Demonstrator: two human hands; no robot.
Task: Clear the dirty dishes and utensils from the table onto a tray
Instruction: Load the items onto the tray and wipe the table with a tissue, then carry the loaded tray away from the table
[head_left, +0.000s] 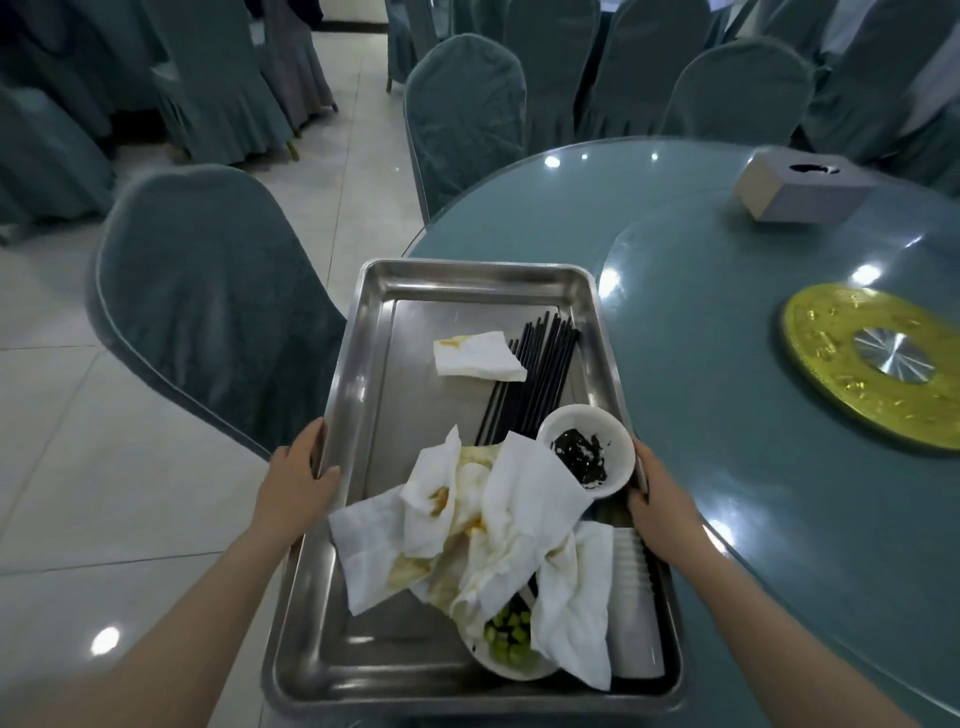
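Observation:
A steel tray (363, 374) fills the middle of the view, held over the left edge of the round table (727, 467). My left hand (296, 483) grips its left rim and my right hand (657, 506) grips its right rim. In the tray lie several black chopsticks (545, 379), a stained folded napkin (475, 356), a heap of crumpled stained napkins (493, 525), a white bowl with dark residue (587, 449), a white bowl with green food bits (511, 644) half under the napkins, and a stack of white dishes (631, 597) on their side.
A gold lazy-susan hub (878, 369) and a grey tissue box (800, 187) sit on the glass turntable at right. Covered chairs (208, 306) stand close at left and behind the table. Tiled floor (104, 493) lies at left.

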